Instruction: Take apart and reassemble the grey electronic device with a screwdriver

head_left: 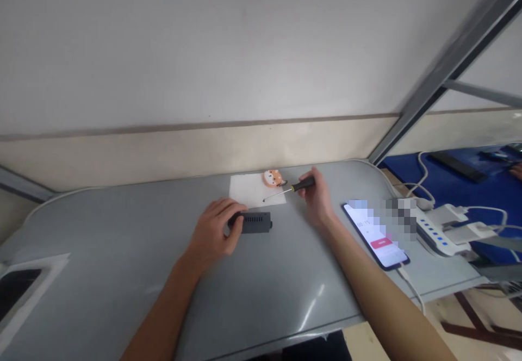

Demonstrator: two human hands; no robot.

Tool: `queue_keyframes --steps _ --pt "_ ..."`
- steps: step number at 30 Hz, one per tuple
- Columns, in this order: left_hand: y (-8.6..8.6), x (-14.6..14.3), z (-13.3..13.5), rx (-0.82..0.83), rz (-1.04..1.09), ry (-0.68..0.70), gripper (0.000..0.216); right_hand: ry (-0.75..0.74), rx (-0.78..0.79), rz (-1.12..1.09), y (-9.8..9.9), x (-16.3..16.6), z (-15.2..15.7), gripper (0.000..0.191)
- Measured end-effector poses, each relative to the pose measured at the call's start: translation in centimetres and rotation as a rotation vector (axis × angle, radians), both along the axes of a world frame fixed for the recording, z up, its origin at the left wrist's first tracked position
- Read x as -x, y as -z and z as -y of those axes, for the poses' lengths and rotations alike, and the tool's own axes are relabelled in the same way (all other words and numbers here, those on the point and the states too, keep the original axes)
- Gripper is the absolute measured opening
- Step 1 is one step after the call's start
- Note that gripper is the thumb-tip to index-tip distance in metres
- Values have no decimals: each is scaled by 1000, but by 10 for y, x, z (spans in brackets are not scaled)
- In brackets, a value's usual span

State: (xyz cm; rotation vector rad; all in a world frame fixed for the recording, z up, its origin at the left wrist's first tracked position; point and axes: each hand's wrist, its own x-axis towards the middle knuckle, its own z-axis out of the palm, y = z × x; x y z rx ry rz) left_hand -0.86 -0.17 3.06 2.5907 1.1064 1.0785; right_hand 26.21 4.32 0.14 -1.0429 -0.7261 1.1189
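Note:
My left hand grips the left end of a small black box with vent slots, which rests on the grey tabletop. In my right hand is a screwdriver with a dark handle and a yellowish collar. Its thin shaft points left, and a small dark speck, perhaps a screw, shows at the tip over a white sheet of paper. An orange and white animal-face trinket sits on the paper's back right part, behind the shaft.
A lit phone with a charging cable lies right of my right forearm. Beyond it stands a white power strip with plugged-in adapters. Metal frame bars rise at the right, by a blue table. A white-edged dark object lies far left.

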Motion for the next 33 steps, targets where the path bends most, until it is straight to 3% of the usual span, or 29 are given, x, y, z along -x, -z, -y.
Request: queue_keyframes --steps 11,33 --pt "5 -22 9 -177 -38 -25 20 -32 0 20 -2 2 3 49" --pt "9 -25 7 -190 -90 -38 17 -36 -14 -2 -1 3 3 43"
